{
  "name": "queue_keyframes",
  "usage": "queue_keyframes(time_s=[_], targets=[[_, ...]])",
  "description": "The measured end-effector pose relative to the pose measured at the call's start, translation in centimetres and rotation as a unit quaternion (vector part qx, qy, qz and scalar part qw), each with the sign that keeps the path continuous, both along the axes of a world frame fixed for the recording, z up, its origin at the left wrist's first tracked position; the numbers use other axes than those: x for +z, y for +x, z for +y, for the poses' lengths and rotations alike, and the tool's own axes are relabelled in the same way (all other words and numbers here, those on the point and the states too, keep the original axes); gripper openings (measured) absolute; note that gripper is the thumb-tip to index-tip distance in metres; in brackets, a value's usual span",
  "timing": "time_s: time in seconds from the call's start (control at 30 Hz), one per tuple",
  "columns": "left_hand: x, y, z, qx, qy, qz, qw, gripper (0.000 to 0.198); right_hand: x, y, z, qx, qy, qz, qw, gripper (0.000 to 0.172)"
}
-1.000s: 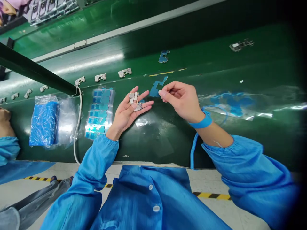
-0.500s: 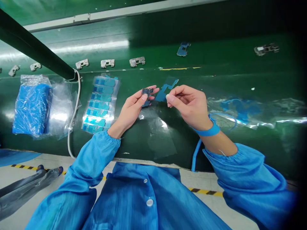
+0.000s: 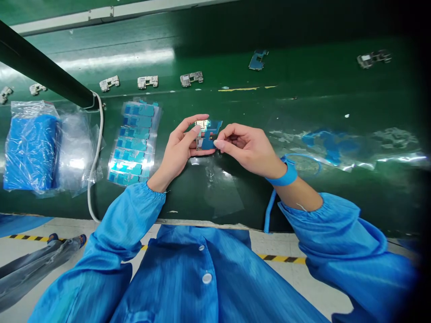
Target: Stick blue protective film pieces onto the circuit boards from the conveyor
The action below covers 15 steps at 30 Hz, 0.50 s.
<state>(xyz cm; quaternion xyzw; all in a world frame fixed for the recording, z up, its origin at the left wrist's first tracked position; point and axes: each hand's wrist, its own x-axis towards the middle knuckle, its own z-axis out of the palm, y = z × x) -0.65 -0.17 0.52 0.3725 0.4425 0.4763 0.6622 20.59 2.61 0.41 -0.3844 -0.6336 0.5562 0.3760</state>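
Observation:
My left hand [image 3: 178,146] holds a small circuit board [image 3: 202,130] with silver metal shields, pinching it between thumb and fingers. A piece of blue film [image 3: 211,134] lies across the board. My right hand [image 3: 244,148] is right next to it, with thumb and forefinger closed on the film's edge. The fingers hide part of the board. Both hands are above the green conveyor belt [image 3: 303,94], and the wrist of my right hand wears a blue strap [image 3: 286,177].
Silver metal parts [image 3: 147,81] and a blue-covered board [image 3: 257,60] lie on the belt. Blue film sheets [image 3: 133,143] and a blue-filled plastic bag [image 3: 32,152] lie left. A dark bar [image 3: 40,63] crosses the upper left. A person's legs [image 3: 37,262] show lower left.
My hands have come closer together. The board has turned to show its silver side, and the blue film that was beside my hands now lies across it.

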Motion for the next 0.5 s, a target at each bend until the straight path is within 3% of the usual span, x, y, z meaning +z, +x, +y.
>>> queue_keyframes(time_s=[0.3, 0.5], targets=[[0.20, 0.33, -0.41, -0.033, 0.010, 0.020, 0.999, 0.050, 0.07, 0.26, -0.35, 0.006, 0.013, -0.042, 0.999, 0.033], [0.19, 0.43, -0.61, -0.041, 0.018, 0.033, 0.998, 0.052, -0.07, 0.31, -0.40, 0.003, 0.005, -0.050, 0.999, 0.039]])
